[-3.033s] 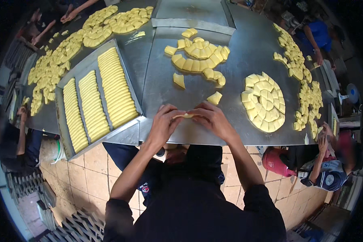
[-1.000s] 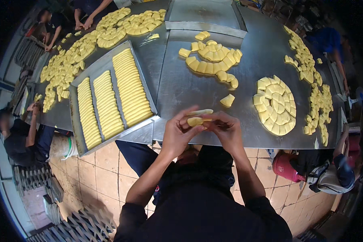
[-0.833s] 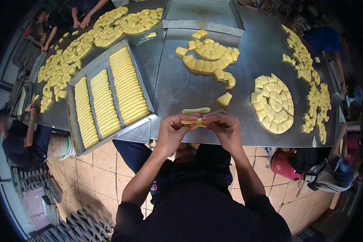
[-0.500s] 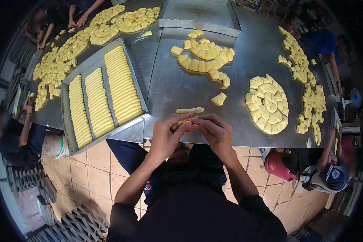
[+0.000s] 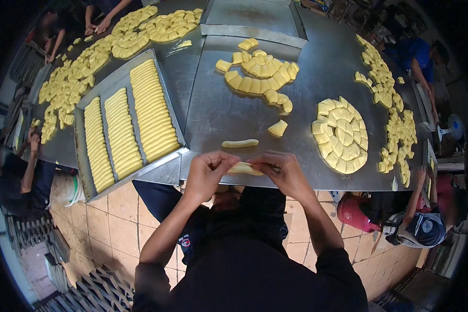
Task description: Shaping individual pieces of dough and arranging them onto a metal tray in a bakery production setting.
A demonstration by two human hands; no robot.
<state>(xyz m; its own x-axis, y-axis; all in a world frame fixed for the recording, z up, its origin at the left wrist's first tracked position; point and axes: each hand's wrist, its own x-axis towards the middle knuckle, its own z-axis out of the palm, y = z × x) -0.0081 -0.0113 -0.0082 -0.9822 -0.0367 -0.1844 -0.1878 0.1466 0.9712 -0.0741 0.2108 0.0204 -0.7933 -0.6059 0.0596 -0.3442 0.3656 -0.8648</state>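
Note:
My left hand [image 5: 208,174] and my right hand [image 5: 283,174] pinch the ends of a small pale yellow dough piece [image 5: 244,168], stretched between them near the front edge of the steel table [image 5: 213,125]. Just beyond my fingers lies one rolled dough stick [image 5: 239,143]. A lone dough piece [image 5: 277,128] sits farther back, below a loose curved cluster of cut pieces [image 5: 252,83]. To my left, a metal tray [image 5: 172,122] holds three long rows of dough sticks. To my right is a round coil of cut dough [image 5: 340,135].
Cut dough is heaped along the left [image 5: 67,91] and right [image 5: 377,67] sides. An empty-looking metal tray [image 5: 252,18] stands at the back. Co-workers work around the table: at left [image 5: 15,182], back left [image 5: 104,15], right [image 5: 416,57] and lower right [image 5: 426,223]. A red container [image 5: 351,213] is below.
A dough stick now rests on the table above my hands. My fingers have moved a little apart along the held piece. The lone piece seen nearer the cluster three seconds ago is gone.

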